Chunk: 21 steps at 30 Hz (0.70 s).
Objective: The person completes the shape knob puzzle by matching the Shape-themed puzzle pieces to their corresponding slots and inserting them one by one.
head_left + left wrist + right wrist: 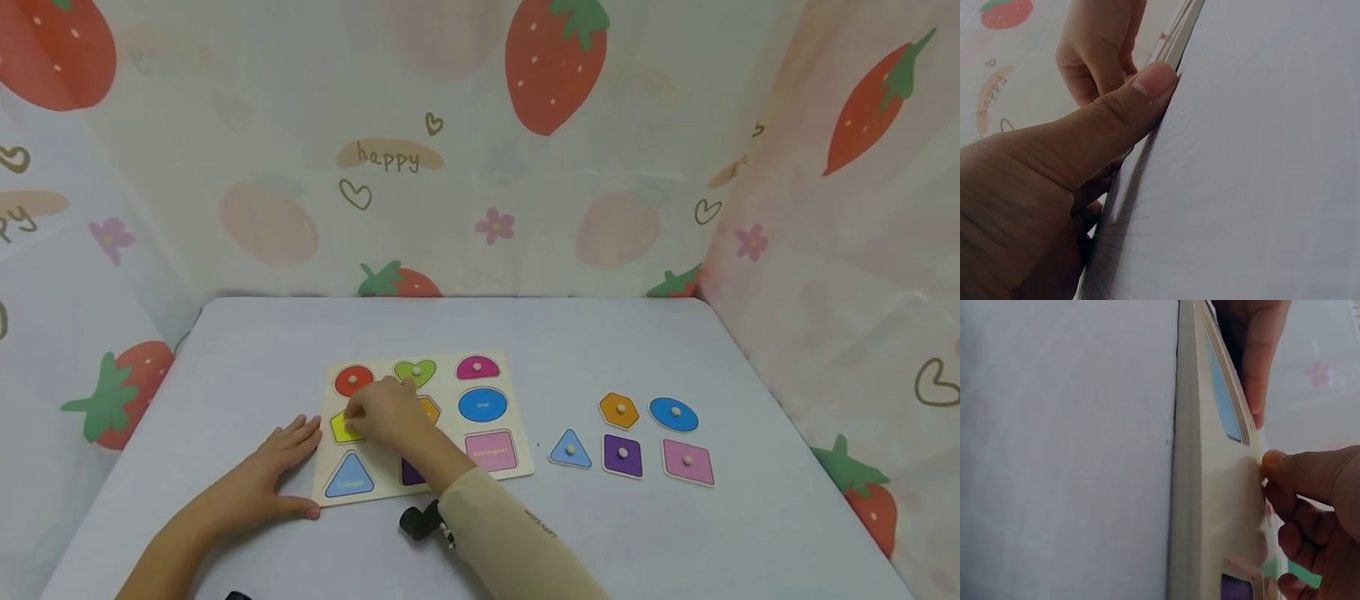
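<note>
With straight fingers, the left hand (261, 473) touches the left edge of the puzzle board (386, 485); just inside, the right hand (388, 410) pinches the yellow pentagon (342, 430). Only the head view shows five loose knobbed pieces (622, 467), nearer the right edge of the table (772, 492).

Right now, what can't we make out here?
Flat yellow pentagon: knob and seating; head view, right-hand grip covers it.
Orange hexagonal slot: left part; head view, same grip covers it.
Purple square slot: much of it; head view, right forearm covers it; right wrist view, bottom edge cuts it.
Small black object: head view, bottom edge cuts it off.
</note>
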Available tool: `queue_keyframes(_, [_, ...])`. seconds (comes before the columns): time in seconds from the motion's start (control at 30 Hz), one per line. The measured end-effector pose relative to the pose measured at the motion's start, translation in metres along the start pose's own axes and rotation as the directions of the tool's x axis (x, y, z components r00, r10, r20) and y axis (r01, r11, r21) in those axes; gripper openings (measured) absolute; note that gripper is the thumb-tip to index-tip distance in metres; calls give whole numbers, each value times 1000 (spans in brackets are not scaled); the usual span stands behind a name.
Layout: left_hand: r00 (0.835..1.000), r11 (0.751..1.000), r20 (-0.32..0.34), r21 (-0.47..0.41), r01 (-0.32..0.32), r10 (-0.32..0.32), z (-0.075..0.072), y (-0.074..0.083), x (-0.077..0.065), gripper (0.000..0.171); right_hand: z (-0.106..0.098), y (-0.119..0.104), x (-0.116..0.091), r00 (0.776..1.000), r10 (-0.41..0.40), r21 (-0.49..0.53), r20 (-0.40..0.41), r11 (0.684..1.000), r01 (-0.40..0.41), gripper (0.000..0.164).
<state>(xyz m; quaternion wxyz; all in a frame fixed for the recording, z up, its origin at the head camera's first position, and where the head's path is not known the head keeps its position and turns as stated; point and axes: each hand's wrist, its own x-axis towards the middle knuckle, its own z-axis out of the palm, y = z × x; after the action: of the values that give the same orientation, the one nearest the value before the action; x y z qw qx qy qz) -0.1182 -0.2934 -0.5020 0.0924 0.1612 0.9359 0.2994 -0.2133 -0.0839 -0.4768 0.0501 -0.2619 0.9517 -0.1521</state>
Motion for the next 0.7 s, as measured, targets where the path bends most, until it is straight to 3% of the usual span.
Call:
queue_keyframes(0.33, [1000,1000,-12,6,-22,22,-2,-2,0,116,-3,-12,1,998,60,-91,-15,994,-61,12])
queue_keyframes(0.47, [999,1000,-13,9,-30,30,-1,-4,1,117,-4,-13,-3,999,33,-110,-17,993,-34,14])
queue_keyframes(0.7, [1000,1000,8,9,0,0,4,-6,3,119,-10,-3,-16,998,-34,-49,44,998,36,30])
